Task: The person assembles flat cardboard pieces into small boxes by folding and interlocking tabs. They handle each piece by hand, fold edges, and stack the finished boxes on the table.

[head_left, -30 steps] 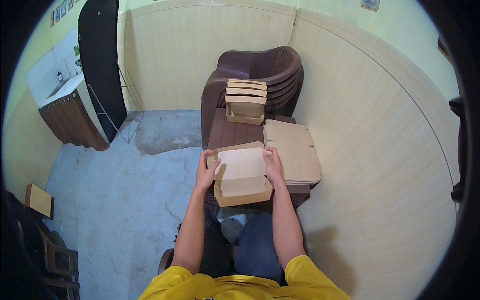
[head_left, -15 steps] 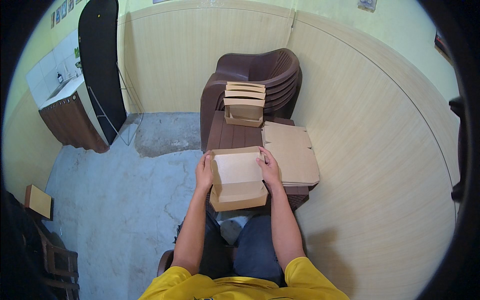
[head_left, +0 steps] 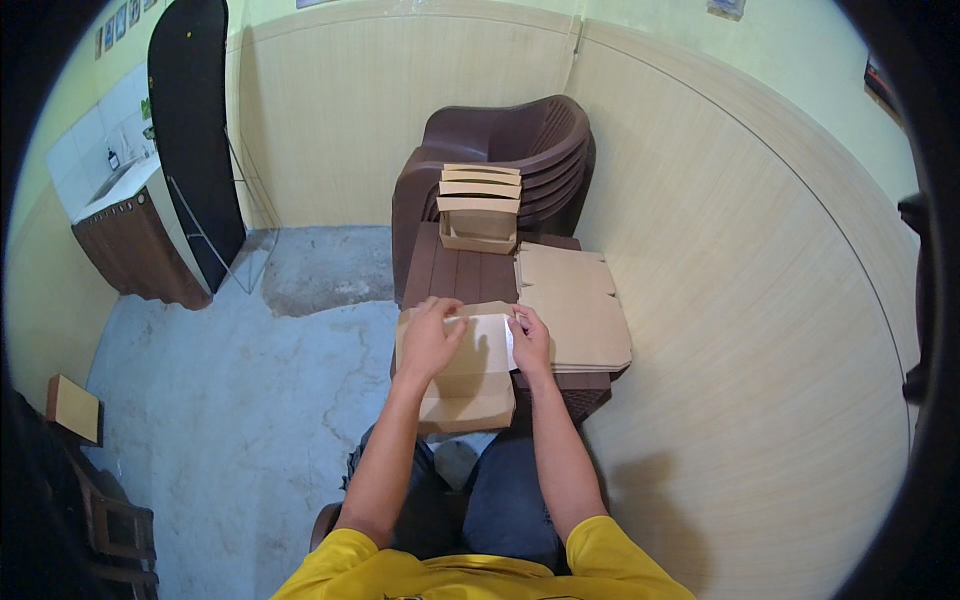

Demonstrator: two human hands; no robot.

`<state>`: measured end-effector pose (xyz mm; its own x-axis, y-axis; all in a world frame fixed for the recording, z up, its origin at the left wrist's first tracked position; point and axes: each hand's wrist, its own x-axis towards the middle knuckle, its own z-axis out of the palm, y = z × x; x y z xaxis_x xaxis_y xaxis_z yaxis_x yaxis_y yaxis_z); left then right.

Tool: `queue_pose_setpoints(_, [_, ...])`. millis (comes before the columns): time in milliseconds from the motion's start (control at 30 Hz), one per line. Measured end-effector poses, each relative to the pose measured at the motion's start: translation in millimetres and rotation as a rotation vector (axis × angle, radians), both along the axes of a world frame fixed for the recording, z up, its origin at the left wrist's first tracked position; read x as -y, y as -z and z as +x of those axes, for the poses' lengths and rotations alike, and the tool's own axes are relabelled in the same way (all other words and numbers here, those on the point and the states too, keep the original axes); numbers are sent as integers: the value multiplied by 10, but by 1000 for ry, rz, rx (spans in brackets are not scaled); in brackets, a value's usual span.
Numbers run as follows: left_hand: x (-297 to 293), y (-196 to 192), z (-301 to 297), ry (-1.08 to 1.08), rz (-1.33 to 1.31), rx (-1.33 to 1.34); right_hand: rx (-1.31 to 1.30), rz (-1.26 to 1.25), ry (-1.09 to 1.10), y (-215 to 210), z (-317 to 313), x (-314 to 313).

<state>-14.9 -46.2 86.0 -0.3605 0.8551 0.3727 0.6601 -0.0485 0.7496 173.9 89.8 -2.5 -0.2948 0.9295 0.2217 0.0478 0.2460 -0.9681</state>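
Note:
An open brown cardboard box (head_left: 470, 390) with a paler inside lies before me at the table's near end, its lid spread away from its tray part. My right hand (head_left: 532, 342) pinches the far right side of the box between thumb and fingers. Over the far left part hovers or rests my left hand (head_left: 432, 338), thumb and fingers apart; whether it touches the cardboard I cannot tell. To the right lies a stack of flat cardboard blanks (head_left: 570, 305). Several folded boxes (head_left: 478, 225) stand nested at the far end.
The brown slatted table (head_left: 440, 265) carries the cardboard. Stacked brown plastic chairs (head_left: 500, 135) rise behind it, and a panelled wall (head_left: 740, 300) runs along the right. At the left back are a black ironing board (head_left: 190, 130) and a sink (head_left: 115, 190).
My left hand has left the box's left edge and moved right over its far part. The box has shifted slightly left and turned; my right hand stays on its right side.

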Motion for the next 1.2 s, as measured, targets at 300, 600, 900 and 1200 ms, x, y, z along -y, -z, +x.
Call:
queue_pose_setpoints(300, [-570, 13, 738, -170, -194, 422, -253, -30, 11, -84, 84, 66])
queue_pose_setpoints(600, [-485, -90, 955, -149, 8, 810, -317, 69, -4, -534, 170, 325])
queue_pose_setpoints(900, [370, -508, 912, 192, 372, 1251, -268, 255, 2, -1605, 180, 1145])
queue_pose_setpoints(1200, [659, -494, 886, 149, 456, 912, -221, 170, 38, -1793, 229, 1628])
